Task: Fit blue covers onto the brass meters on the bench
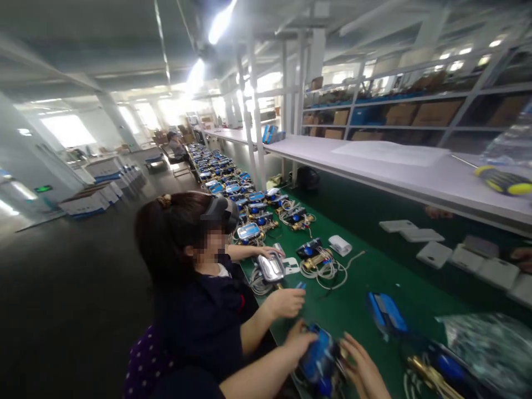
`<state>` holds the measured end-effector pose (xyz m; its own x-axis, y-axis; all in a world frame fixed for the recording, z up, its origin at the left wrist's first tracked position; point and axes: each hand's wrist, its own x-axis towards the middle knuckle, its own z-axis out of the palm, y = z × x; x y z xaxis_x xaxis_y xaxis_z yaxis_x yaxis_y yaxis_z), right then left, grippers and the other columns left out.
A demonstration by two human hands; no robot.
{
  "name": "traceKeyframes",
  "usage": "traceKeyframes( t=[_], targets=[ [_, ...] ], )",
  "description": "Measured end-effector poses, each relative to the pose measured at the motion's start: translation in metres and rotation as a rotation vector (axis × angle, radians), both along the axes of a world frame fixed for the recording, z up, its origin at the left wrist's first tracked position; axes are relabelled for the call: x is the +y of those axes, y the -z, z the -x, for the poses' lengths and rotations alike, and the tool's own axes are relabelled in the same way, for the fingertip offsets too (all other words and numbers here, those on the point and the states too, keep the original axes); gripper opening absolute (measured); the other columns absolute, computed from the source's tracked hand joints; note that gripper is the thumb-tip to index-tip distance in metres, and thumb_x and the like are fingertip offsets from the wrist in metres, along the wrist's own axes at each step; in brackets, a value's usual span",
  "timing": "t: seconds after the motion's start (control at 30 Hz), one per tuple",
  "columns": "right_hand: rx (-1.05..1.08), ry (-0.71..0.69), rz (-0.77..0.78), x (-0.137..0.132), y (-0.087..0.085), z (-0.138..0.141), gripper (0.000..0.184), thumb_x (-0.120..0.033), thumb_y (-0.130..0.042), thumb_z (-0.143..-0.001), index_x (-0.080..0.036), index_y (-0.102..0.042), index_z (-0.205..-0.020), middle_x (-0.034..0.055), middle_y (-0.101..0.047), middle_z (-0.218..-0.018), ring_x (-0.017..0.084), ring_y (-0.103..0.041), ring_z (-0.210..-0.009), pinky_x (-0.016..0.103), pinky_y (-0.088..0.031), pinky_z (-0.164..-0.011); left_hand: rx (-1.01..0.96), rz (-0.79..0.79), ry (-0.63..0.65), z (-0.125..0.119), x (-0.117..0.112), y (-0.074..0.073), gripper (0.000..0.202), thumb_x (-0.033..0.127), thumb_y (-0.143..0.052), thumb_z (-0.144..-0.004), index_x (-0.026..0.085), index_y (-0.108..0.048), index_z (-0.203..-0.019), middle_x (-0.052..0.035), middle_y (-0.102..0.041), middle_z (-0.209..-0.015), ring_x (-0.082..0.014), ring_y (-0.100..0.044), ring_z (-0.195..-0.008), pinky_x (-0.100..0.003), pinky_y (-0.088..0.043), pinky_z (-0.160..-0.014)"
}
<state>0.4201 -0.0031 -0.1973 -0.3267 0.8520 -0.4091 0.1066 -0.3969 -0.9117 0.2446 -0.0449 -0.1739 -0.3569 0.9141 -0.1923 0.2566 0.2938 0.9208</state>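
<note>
In the head view, my left hand [300, 342] grips the near side of a meter with a blue face [319, 352] and dark body at the bench's front edge. My right hand [362, 363] is at the meter's other side, its fingers around a brass end; motion blurs them a little. Beyond them on the green bench top lie a blue-faced meter cover [387, 312] and, at the lower right, a meter body with a brass pipe [432, 377]. My palms are hidden.
Close on my left sits a co-worker [195, 310], one hand on a meter [272, 267], the other holding a small blue piece. Several meters with coiled cables line the bench [353, 288]. A plastic bag [494, 349] lies right; a screwdriver [502, 180] rests on the raised shelf [374, 160].
</note>
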Motion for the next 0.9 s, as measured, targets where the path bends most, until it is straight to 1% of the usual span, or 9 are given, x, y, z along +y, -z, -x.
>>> traceKeyframes(
  t=[0.07, 0.13, 0.2, 0.27, 0.43, 0.57, 0.63, 0.8, 0.9],
  targets=[
    [0.071, 0.083, 0.064, -0.004, -0.015, 0.009, 0.04, -0.053, -0.055, -0.062, -0.029, -0.064, -0.093, 0.0097, -0.069, -0.105, 0.027, -0.067, -0.093, 0.045, -0.052, -0.083, 0.066, 0.025, 0.048, -0.018, -0.013, 0.006, 0.046, 0.034, -0.059, -0.081, 0.022, -0.05, -0.125, -0.0138, -0.043, -0.138, -0.0281, -0.037, -0.129, -0.049, -0.03, -0.106],
    [-0.029, 0.048, -0.063, -0.006, -0.026, 0.015, 0.044, -0.05, -0.049, -0.068, -0.021, -0.063, -0.099, 0.0124, -0.069, -0.105, 0.026, -0.066, -0.095, 0.045, -0.054, -0.078, 0.235, -0.014, 0.218, -0.04, -0.024, 0.01, 0.064, 0.032, -0.064, -0.074, 0.021, -0.043, -0.133, -0.0145, -0.03, -0.147, -0.0313, -0.019, -0.138, -0.052, -0.015, -0.112],
    [-0.135, 0.085, -0.191, -0.006, -0.028, 0.013, 0.042, -0.045, -0.044, -0.073, -0.018, -0.064, -0.098, 0.0132, -0.07, -0.101, 0.026, -0.067, -0.091, 0.042, -0.055, -0.073, 0.447, -0.082, 0.465, -0.054, -0.027, 0.011, 0.07, 0.027, -0.064, -0.07, 0.019, -0.04, -0.136, -0.014, -0.027, -0.148, -0.0333, -0.016, -0.139, -0.055, -0.01, -0.112],
    [-0.216, 0.172, -0.241, -0.01, -0.022, -0.002, 0.036, -0.039, -0.047, -0.071, -0.018, -0.066, -0.093, 0.0116, -0.071, -0.098, 0.025, -0.067, -0.091, 0.041, -0.055, -0.076, 0.622, -0.087, 0.64, -0.058, -0.021, 0.012, 0.059, 0.018, -0.056, -0.074, 0.019, -0.045, -0.133, -0.0136, -0.034, -0.146, -0.0318, -0.022, -0.137, -0.054, -0.015, -0.111],
    [-0.495, 0.426, -0.311, -0.053, -0.012, -0.086, 0.026, -0.028, -0.052, -0.07, -0.021, -0.066, -0.091, 0.0087, -0.07, -0.1, 0.026, -0.063, -0.097, 0.043, -0.047, -0.09, 0.973, -0.074, 0.66, -0.035, 0.011, 0.011, 0.048, 0.005, -0.039, -0.078, 0.016, -0.057, -0.121, -0.0141, -0.049, -0.134, -0.0297, -0.037, -0.13, -0.049, -0.026, -0.107],
    [-0.817, 0.605, -0.3, -0.092, -0.018, -0.166, 0.036, -0.026, -0.047, -0.076, -0.014, -0.06, -0.107, 0.0176, -0.059, -0.119, 0.032, -0.048, -0.118, 0.048, -0.03, -0.104, 1.1, -0.136, 0.724, -0.017, 0.035, 0.007, 0.046, 0.005, -0.041, -0.076, 0.014, -0.061, -0.117, -0.0147, -0.054, -0.13, -0.0321, -0.041, -0.127, -0.048, -0.029, -0.105],
    [-0.933, 0.626, -0.247, -0.103, -0.017, -0.194, 0.043, -0.027, -0.049, -0.076, -0.009, -0.056, -0.114, 0.0227, -0.054, -0.123, 0.035, -0.044, -0.121, 0.049, -0.028, -0.104, 1.136, -0.143, 0.746, -0.014, 0.044, 0.003, 0.045, 0.006, -0.041, -0.076, 0.014, -0.063, -0.115, -0.0146, -0.055, -0.128, -0.032, -0.042, -0.126, -0.047, -0.028, -0.106],
    [-0.992, 0.468, -0.144, -0.106, -0.004, -0.217, 0.044, -0.029, -0.067, -0.065, -0.011, -0.065, -0.104, 0.0176, -0.067, -0.1, 0.033, -0.059, -0.102, 0.042, -0.042, -0.09, 1.128, -0.13, 0.71, -0.032, 0.052, -0.003, 0.049, 0.003, -0.042, -0.072, 0.015, -0.062, -0.114, -0.0145, -0.052, -0.132, -0.0317, -0.038, -0.129, -0.051, -0.025, -0.107],
    [-0.999, 0.424, -0.166, -0.103, -0.002, -0.211, 0.041, -0.028, -0.068, -0.066, -0.013, -0.066, -0.104, 0.0171, -0.065, -0.109, 0.034, -0.052, -0.113, 0.047, -0.035, -0.098, 0.817, -0.157, 0.727, -0.062, 0.044, -0.001, 0.053, 0.001, -0.045, -0.066, 0.014, -0.061, -0.115, -0.0139, -0.046, -0.138, -0.0315, -0.028, -0.135, -0.052, -0.017, -0.111]
  ],
)
